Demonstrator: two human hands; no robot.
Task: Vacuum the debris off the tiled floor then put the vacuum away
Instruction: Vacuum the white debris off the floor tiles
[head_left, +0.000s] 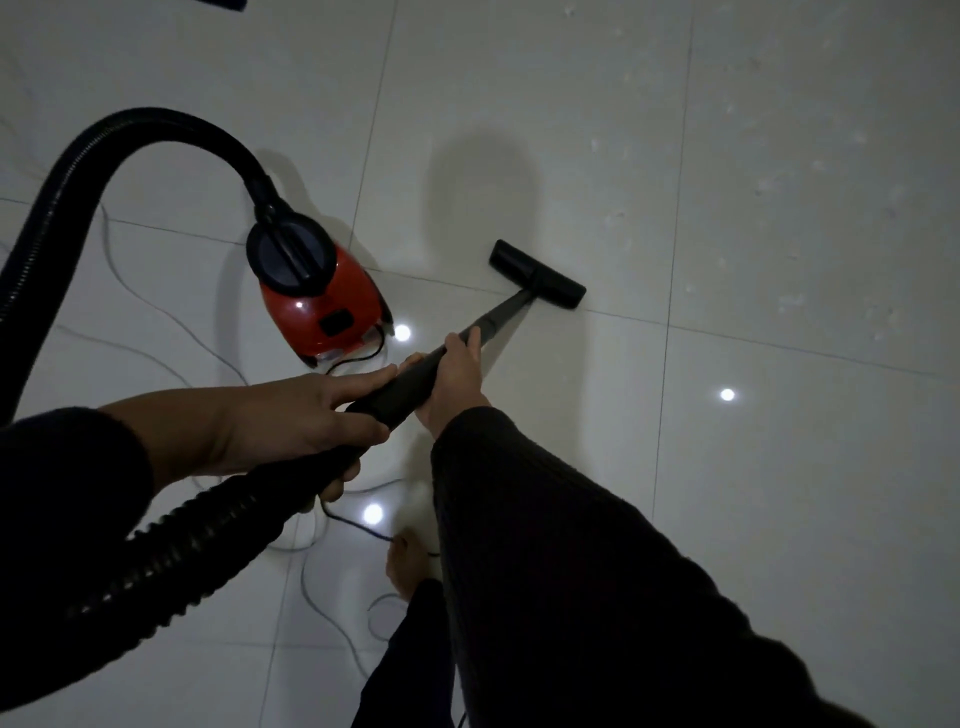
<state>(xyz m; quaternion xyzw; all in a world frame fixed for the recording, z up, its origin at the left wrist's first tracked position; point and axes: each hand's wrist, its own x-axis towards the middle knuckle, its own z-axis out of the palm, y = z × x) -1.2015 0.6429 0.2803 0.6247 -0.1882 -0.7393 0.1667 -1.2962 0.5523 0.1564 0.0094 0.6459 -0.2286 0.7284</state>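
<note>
Both hands are gripping the black wand (415, 382), the left hand (291, 415) wrapping its hose end and the right hand (457, 371) further along, while the floor head (537, 274) is resting ahead of them, the red vacuum (322, 301) sitting beyond the left hand, and what seems to be pale debris (789, 300) lying off past the right.

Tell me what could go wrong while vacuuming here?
The thin power cord loops on the floor right by the bare foot, so a step could snag it. Pushing the floor head toward the debris far right might stretch the hose and tug the red vacuum over.
</note>
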